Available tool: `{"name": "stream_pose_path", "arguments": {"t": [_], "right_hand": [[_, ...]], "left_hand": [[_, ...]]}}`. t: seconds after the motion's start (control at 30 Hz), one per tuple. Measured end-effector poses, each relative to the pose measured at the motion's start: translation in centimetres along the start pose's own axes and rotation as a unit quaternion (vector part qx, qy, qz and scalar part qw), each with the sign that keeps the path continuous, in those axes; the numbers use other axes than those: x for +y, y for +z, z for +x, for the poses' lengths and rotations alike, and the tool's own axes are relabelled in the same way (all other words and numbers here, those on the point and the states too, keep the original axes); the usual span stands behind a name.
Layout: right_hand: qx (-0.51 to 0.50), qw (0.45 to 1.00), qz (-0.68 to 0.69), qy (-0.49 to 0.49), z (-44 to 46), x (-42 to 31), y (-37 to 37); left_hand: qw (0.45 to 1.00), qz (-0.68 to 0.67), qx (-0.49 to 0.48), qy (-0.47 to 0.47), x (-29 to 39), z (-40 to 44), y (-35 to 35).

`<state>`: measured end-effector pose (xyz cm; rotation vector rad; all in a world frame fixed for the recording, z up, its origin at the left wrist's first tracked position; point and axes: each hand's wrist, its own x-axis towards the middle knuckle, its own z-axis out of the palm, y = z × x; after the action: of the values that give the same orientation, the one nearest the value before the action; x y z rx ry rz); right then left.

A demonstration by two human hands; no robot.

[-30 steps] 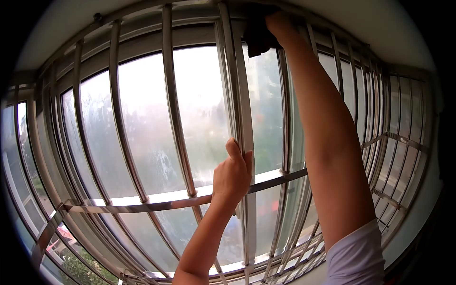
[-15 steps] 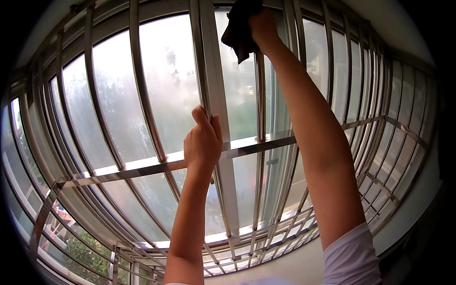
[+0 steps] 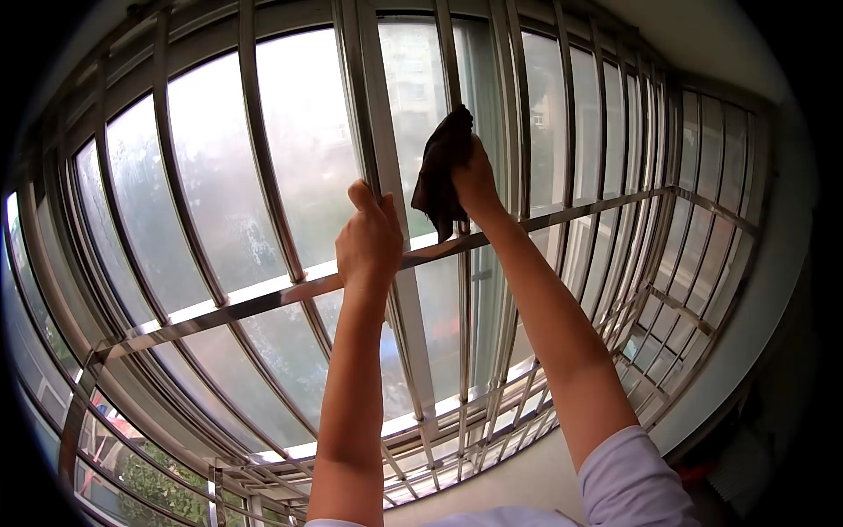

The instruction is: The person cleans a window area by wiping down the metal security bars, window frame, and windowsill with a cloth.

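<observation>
My left hand (image 3: 370,237) is closed around an upright metal bar (image 3: 349,97), just above the flat crossbar (image 3: 255,305). In my right hand (image 3: 477,183) is a dark cloth (image 3: 442,171), bunched and hanging down to about the crossbar. The cloth lies against a thin upright bar (image 3: 450,66) of the window grille, and part of that bar is hidden behind it. Behind the bars stands a fogged, streaked window pane (image 3: 303,132).
Shiny metal bars run across the whole view and curve round to a side grille (image 3: 716,167) at the right. A pale wall (image 3: 492,479) lies below. Green foliage (image 3: 149,483) shows outside at lower left.
My right hand has come down with the dark cloth along the thin bar, from the top of the grille to near the crossbar. The left hand keeps its hold. The view has shifted slightly.
</observation>
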<state>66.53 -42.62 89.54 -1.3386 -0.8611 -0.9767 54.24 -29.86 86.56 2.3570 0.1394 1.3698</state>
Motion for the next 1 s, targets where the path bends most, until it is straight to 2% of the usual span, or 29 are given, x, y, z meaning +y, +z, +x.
{"name": "stream_pose_path", "arguments": {"t": [0.1, 0.2, 0.23, 0.27, 0.3, 0.37, 0.4, 0.47, 0.5, 0.53, 0.57, 0.6, 0.63, 0.67, 0.7, 0.73, 0.77, 0.8, 0.87, 0.97, 1.0], "right_hand": [[-0.018, 0.999, -0.039, 0.024, -4.2, -0.2, -0.9], [0.006, 0.999, -0.041, 0.017, -5.4, 0.7, -3.1], [0.091, 0.993, 0.024, 0.069, -5.5, 1.6, -3.6], [0.146, 0.952, 0.227, 0.143, -5.3, 0.5, -4.6], [0.193, 0.862, 0.419, 0.210, -4.9, -0.7, -6.0], [0.169, 0.964, 0.178, 0.102, -3.4, -0.6, -10.2], [0.130, 0.934, 0.325, 0.067, -2.6, 0.5, -12.7], [-0.001, 0.889, 0.454, -0.066, -0.4, 1.2, -17.2], [0.198, 0.886, 0.412, -0.070, 0.3, 1.6, -16.8], [0.391, 0.858, 0.332, -0.040, 1.0, 0.2, -15.6], [0.354, 0.891, 0.281, -0.043, 2.1, 1.1, -15.8], [0.327, 0.909, 0.243, -0.092, 3.2, 2.4, -15.1], [0.301, 0.921, 0.203, -0.140, 3.8, 2.2, -13.2], [0.300, 0.920, 0.207, -0.142, 4.1, 2.6, -11.6], [0.270, 0.947, 0.021, -0.172, 4.3, 3.2, -9.8], [0.231, 0.939, -0.166, -0.195, 4.3, 3.9, -8.3], [0.184, 0.896, -0.345, -0.211, 4.5, 4.4, -7.5], [0.185, 0.898, -0.338, -0.214, 5.5, 4.8, -7.4], [0.116, 0.950, -0.256, -0.139, 8.0, 3.6, -7.7], [0.108, 0.938, -0.326, -0.053, 13.2, -0.1, -7.5], [0.118, 0.929, -0.347, -0.057, 14.9, -0.9, -7.3]], "left_hand": [[1.000, -0.008, -0.001, 0.006, -0.2, 0.0, 0.1], [1.000, -0.008, 0.005, 0.010, -0.1, -0.1, 0.1], [1.000, -0.005, 0.008, 0.007, -0.1, -0.2, 0.1], [1.000, 0.001, 0.017, 0.015, -0.2, -0.2, 0.3], [1.000, 0.002, 0.018, 0.016, -0.2, -0.3, 0.3], [1.000, 0.016, 0.016, 0.005, 0.0, -0.4, 0.2], [0.999, 0.027, 0.031, 0.007, 0.1, -0.4, 0.3], [0.999, 0.032, 0.044, 0.008, 0.3, -0.5, 0.5], [0.998, 0.037, 0.056, 0.007, 0.4, -0.6, 0.7], [0.996, 0.045, 0.078, 0.006, 0.5, -0.6, 1.0], [0.995, 0.046, 0.084, 0.005, 0.5, -0.7, 1.2], [0.994, 0.058, 0.094, -0.012, 0.7, -0.6, 1.4], [0.992, 0.070, 0.100, -0.027, 0.8, -0.6, 1.7], [0.990, 0.078, 0.112, -0.027, 1.0, -0.7, 1.6], [0.990, 0.079, 0.116, -0.027, 1.0, -0.7, 1.8], [0.989, 0.084, 0.119, -0.024, 0.8, -0.7, 1.9], [0.988, 0.090, 0.123, -0.021, 0.6, -0.7, 2.0], [0.986, 0.100, 0.134, -0.012, 0.5, -0.7, 2.2], [0.985, 0.102, 0.141, -0.012, 0.6, -0.7, 2.2], [0.984, 0.109, 0.137, -0.008, 0.3, -0.9, 2.2], [0.985, 0.107, 0.132, -0.009, 0.3, -0.9, 2.3]]}}
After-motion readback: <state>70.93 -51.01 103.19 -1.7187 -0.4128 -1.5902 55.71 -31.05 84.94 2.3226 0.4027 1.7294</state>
